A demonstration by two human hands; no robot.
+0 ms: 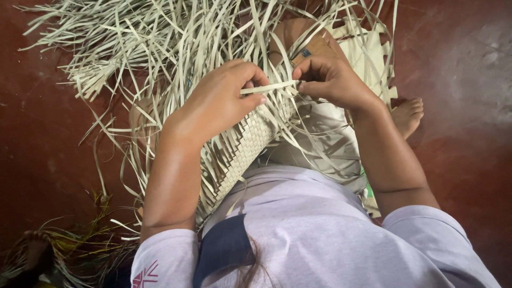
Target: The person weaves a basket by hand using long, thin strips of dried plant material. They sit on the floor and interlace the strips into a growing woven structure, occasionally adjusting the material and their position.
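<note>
My left hand point(224, 98) and my right hand point(330, 80) pinch the two ends of one pale leaf strip point(269, 87), stretched level between them. Below the hands a partly woven mat of pale strips point(242, 149) rests on my lap, its plaited part running down toward my left elbow. Many loose strip ends point(160, 42) fan out from the weave beyond the hands. My knee shows behind the right hand, partly covered by strips.
The floor is dark red point(458, 96). My bare foot point(408, 114) rests on it at the right. A finished piece of woven mat point(368, 58) lies under the loose strips. Greenish leaf scraps and another foot point(37, 250) show at the lower left.
</note>
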